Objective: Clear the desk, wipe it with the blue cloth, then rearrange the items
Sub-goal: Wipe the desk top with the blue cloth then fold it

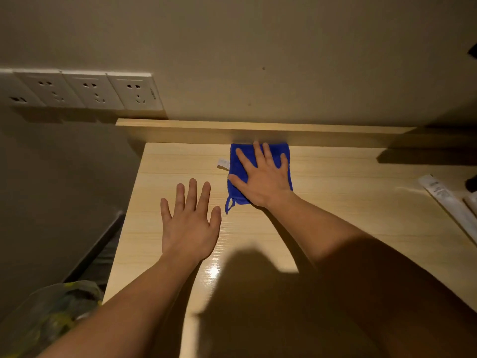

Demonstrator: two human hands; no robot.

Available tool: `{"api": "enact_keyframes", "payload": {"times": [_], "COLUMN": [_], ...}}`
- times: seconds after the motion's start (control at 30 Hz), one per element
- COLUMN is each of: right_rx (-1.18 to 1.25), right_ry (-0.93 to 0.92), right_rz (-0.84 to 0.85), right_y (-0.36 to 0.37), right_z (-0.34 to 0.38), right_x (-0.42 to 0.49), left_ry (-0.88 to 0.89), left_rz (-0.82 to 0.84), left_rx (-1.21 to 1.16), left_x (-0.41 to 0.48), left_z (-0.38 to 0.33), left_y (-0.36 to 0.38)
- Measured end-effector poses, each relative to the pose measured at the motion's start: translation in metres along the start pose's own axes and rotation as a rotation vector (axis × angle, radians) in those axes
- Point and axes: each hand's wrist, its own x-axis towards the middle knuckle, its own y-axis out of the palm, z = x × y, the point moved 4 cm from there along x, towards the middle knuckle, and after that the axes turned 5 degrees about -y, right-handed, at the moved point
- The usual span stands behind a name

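Note:
A folded blue cloth (pixel 235 166) lies flat on the light wooden desk (pixel 335 215), up against the raised back ledge. My right hand (pixel 263 177) presses down on the cloth with fingers spread, covering most of it. A white tag and a small blue loop stick out from the cloth's left side. My left hand (pixel 189 223) rests flat on the bare desk to the left of the cloth, fingers apart, holding nothing.
A row of white wall sockets (pixel 87 91) sits on the wall at the upper left. Long white wrapped packets (pixel 449 205) lie at the desk's right edge. A plastic bag (pixel 51 313) sits below the desk's left side. The desk's left edge drops off near my left hand.

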Motion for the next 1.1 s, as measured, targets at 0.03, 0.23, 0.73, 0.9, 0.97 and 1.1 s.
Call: {"api": "enact_keyframes", "payload": {"times": [0.03,0.23,0.73,0.9,0.97,1.1], "right_rx": [-0.010,-0.023,0.034,0.041,0.042,0.050], "right_ry": [0.000,0.025,-0.020,-0.043,-0.050,-0.057], "right_rz": [-0.011,-0.034,-0.048,-0.042,-0.038,-0.029], "right_y": [-0.001,0.000,0.020,0.028,0.031,0.036], "right_z": [-0.001,0.001,0.023,0.030,0.032,0.037], "right_x": [0.001,-0.009,-0.121,-0.165,-0.181,-0.209], "left_ry": [0.000,-0.007,0.004,0.005,0.012,0.016], "left_rz": [0.003,0.021,0.009,0.009,0.005,0.002], "left_rx": [0.006,0.020,0.049,0.046,0.035,0.027], "left_x": [0.000,0.000,0.000,-0.001,-0.002,-0.003], "left_z": [0.000,-0.002,-0.001,-0.001,-0.002,-0.001], "left_y": [0.000,0.000,-0.001,-0.001,-0.003,-0.004]}}
